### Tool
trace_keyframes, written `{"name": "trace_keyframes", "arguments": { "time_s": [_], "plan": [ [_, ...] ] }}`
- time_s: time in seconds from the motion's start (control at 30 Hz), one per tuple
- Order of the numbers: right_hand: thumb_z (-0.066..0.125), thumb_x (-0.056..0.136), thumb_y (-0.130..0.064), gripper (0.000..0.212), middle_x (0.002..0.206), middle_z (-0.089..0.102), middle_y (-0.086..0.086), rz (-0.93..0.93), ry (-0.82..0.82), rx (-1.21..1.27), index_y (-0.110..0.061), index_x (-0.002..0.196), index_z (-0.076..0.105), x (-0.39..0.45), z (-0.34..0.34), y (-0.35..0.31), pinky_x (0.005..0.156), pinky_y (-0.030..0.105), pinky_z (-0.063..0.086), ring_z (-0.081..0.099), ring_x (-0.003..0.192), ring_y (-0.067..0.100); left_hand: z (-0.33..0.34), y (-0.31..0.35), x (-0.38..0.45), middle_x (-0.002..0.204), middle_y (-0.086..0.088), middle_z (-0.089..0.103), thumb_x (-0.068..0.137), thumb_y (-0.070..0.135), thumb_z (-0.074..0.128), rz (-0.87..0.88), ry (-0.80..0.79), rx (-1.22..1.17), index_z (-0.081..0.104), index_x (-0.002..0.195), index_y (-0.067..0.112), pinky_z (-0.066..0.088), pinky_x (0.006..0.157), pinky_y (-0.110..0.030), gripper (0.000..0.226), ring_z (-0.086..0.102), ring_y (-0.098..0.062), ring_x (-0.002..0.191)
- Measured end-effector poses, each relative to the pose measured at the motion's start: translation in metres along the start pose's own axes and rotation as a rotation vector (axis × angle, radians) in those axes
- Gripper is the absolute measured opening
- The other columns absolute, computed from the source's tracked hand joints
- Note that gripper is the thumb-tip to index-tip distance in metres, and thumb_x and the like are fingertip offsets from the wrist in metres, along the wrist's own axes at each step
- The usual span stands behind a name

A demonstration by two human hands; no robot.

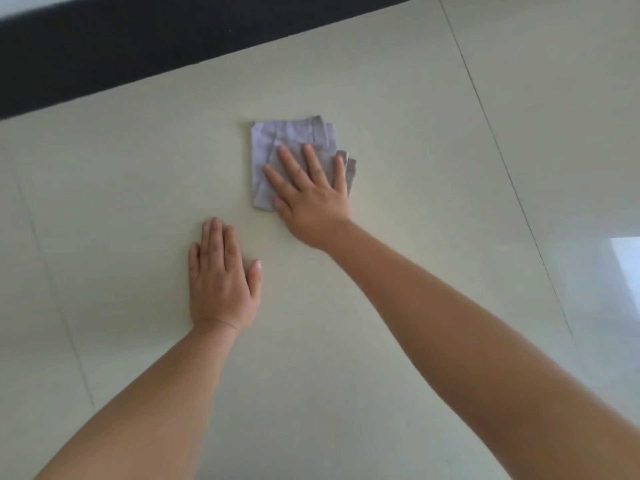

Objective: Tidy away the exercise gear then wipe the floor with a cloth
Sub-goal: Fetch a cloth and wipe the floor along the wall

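Floor of pale tiles, thin grout lines crossing it, dark strip along the far left edge. Left hand flat on bare tile, fingers straight and together, thumb out, grasping nothing. Just right and farther out, folded grey cloth lying on the same tile. Right hand pressed palm-down on the cloth's near right part, fingers spread and straight.

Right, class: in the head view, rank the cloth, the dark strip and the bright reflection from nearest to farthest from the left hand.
From the left hand:
1. Cloth, just ahead and to the right, under the right hand.
2. Dark strip, far edge of the floor, ahead-left.
3. Bright reflection, far right edge.
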State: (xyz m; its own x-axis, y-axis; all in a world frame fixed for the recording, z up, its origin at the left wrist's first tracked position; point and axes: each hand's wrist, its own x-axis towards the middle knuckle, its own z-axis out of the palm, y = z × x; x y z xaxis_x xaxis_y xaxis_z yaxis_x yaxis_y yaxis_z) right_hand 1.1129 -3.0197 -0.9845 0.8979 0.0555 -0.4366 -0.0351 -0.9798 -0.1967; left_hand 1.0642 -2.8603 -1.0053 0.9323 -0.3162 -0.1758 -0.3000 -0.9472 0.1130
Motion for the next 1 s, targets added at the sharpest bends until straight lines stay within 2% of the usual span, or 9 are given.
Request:
{"name": "trace_keyframes", "arguments": {
  "time_s": [0.13,0.23,0.33,0.4,0.57,0.67,0.77,0.9,1.0],
  "plan": [
    [0.029,0.092,-0.043,0.046,0.139,0.054,-0.002,-0.032,0.088,-0.051,-0.033,0.129,0.054,-0.09,0.048,0.009,0.099,0.063,0.036,0.048,0.13,0.029,0.002,0.0,-0.004,0.128,-0.038,0.051,0.081,0.028,0.034,-0.014,0.028,-0.058,0.051,0.12,-0.019,0.032,0.102,-0.051,0.064,0.05,-0.051,0.119],
    [0.007,0.099,-0.045,0.049,0.133,0.059,0.002,0.086,0.012,-0.033,-0.03,0.129,0.043,-0.175,0.085,0.052,0.104,0.056,0.029,0.035,0.129,0.03,-0.002,0.003,-0.007,0.134,-0.04,0.043,0.083,0.029,0.028,-0.025,-0.001,-0.084,0.045,0.125,-0.02,0.031,0.103,-0.06,0.067,0.041,-0.053,0.126],
    [-0.004,0.095,-0.055,0.069,0.142,0.047,0.008,0.295,-0.082,0.031,-0.021,0.137,0.038,-0.248,0.098,0.092,0.109,0.052,0.016,0.021,0.135,0.029,-0.006,0.006,-0.008,0.134,-0.038,0.045,0.085,0.026,0.028,0.042,0.003,-0.075,0.047,0.124,-0.018,0.031,0.102,-0.061,0.062,0.043,-0.051,0.126],
    [-0.01,0.081,-0.069,0.085,0.155,0.009,-0.003,0.52,-0.072,0.135,-0.024,0.147,0.02,-0.278,0.098,0.119,0.116,0.051,0.001,-0.001,0.146,0.023,-0.006,0.007,-0.008,0.129,-0.037,0.05,0.084,0.021,0.032,0.143,-0.006,-0.032,0.051,0.12,-0.017,0.036,0.099,-0.06,0.056,0.049,-0.05,0.121],
    [0.018,0.1,-0.036,0.052,0.16,-0.009,-0.002,0.962,0.053,0.384,-0.026,0.15,0.007,-0.245,0.064,0.17,0.116,0.055,-0.009,-0.012,0.147,0.025,-0.009,0.024,-0.015,0.116,-0.039,0.058,0.08,0.013,0.037,0.311,-0.042,0.03,0.057,0.11,-0.019,0.046,0.086,-0.061,0.048,0.058,-0.053,0.108],
    [0.018,0.1,-0.037,0.051,0.16,-0.009,-0.002,0.92,0.047,0.416,-0.029,0.15,0.006,-0.219,0.055,0.162,0.114,0.057,-0.009,-0.013,0.147,0.026,-0.011,0.069,-0.04,0.113,-0.037,0.062,0.079,0.016,0.037,0.429,-0.115,0.006,0.061,0.106,-0.018,0.05,0.082,-0.058,0.049,0.061,-0.05,0.104],
    [0.013,0.099,-0.045,0.052,0.16,-0.007,-0.003,0.631,0.0,0.316,-0.033,0.149,0.009,-0.227,0.07,0.123,0.115,0.053,-0.01,-0.011,0.147,0.026,-0.008,0.114,-0.058,0.109,-0.034,0.065,0.077,0.019,0.036,0.502,-0.275,0.021,0.064,0.102,-0.017,0.052,0.076,-0.057,0.053,0.065,-0.047,0.1],
    [-0.007,0.094,-0.052,0.067,0.146,0.044,-0.001,0.488,-0.089,0.232,-0.029,0.139,0.036,-0.293,0.112,0.089,0.116,0.047,0.005,0.026,0.143,0.027,-0.007,0.147,-0.058,0.131,-0.037,0.048,0.083,0.018,0.059,0.373,-0.282,-0.024,0.051,0.122,-0.018,0.044,0.098,-0.053,0.054,0.048,-0.048,0.123],
    [-0.025,0.077,-0.069,0.093,0.152,0.005,-0.007,0.661,-0.061,0.274,-0.022,0.148,0.014,-0.339,0.123,0.128,0.115,0.039,-0.011,-0.022,0.141,0.008,-0.003,0.149,-0.059,0.152,-0.032,0.015,0.092,0.025,0.054,0.263,-0.341,0.011,0.021,0.141,-0.014,0.014,0.118,-0.044,0.07,0.012,-0.041,0.144]
  ]
}}
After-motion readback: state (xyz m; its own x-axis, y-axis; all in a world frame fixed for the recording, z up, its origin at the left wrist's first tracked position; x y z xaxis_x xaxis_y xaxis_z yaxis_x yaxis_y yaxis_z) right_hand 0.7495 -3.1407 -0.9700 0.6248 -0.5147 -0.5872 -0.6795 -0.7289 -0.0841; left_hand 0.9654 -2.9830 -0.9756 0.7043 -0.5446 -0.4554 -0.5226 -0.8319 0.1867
